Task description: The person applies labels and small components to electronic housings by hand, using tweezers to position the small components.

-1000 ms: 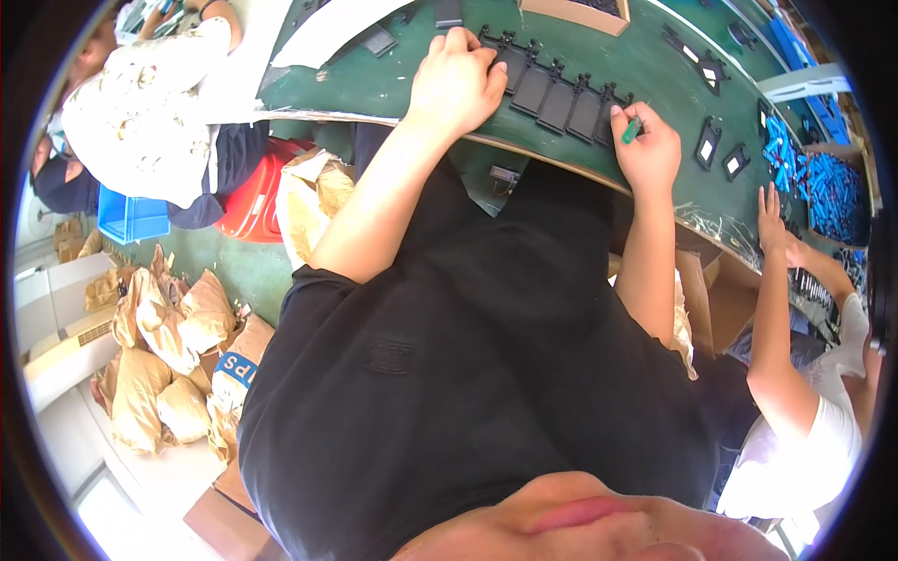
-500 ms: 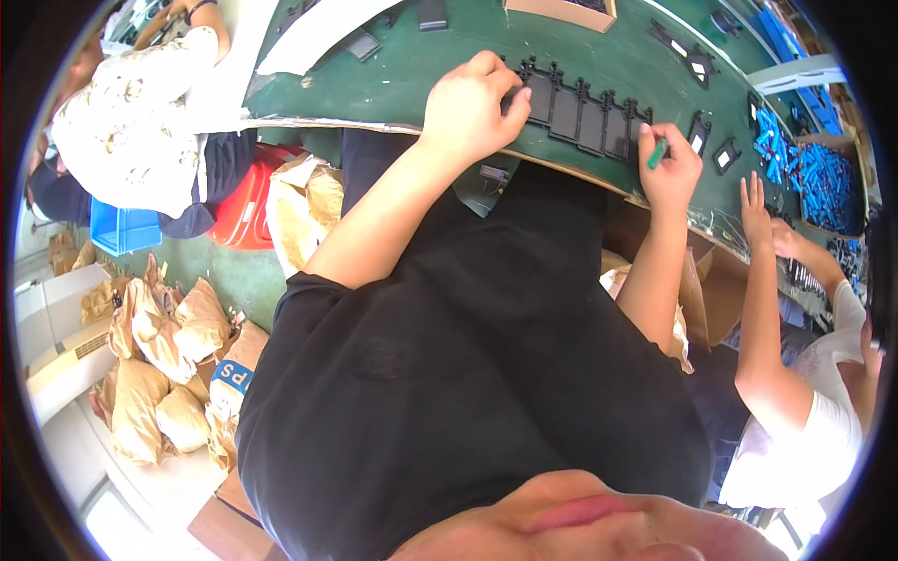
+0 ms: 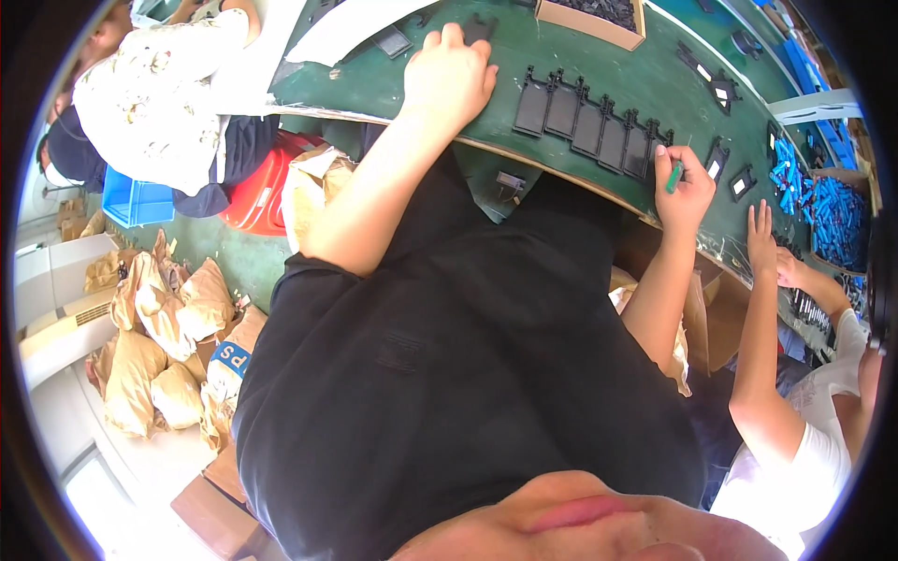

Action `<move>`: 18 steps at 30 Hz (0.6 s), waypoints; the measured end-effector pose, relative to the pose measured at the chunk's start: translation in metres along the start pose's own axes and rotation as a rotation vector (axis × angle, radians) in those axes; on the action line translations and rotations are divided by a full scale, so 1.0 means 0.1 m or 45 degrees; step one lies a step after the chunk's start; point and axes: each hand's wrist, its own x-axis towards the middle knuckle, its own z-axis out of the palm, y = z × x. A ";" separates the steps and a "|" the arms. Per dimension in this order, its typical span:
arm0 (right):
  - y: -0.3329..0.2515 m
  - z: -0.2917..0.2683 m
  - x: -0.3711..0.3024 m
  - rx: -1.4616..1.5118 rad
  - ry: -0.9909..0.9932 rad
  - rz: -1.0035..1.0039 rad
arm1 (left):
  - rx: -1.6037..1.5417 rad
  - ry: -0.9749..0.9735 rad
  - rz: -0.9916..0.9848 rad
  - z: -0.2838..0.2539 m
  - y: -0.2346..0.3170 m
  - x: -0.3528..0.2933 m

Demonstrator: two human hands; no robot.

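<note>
Watching remotely, I see bare green tabletop point(image 3: 506, 58) between the half-curled left hand point(image 3: 449, 79), grip unclear, and edge-side black rectangular plates point(image 3: 587, 129); right hand point(image 3: 690, 194) pinches slim green stick point(image 3: 673, 177).

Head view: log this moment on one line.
black plates: row on green table; left hand: beside black piece, contact unclear; right hand: holds green item, near row's right end

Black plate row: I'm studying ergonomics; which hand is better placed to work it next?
Probably the right hand: it holds a green object by the plate row; the left hand is apart from it.
</note>
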 end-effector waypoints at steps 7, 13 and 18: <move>0.01 0.04 0.03 -0.019 -0.013 -0.065 | -0.239 -0.039 -0.180 -0.14 -0.14 -0.25; 0.04 0.05 0.02 -0.056 -0.009 -0.034 | -0.334 -0.267 -0.040 -0.18 -0.10 -0.24; 0.01 0.06 0.03 -0.066 -0.004 -0.055 | -0.527 -0.337 0.119 -0.20 -0.02 -0.22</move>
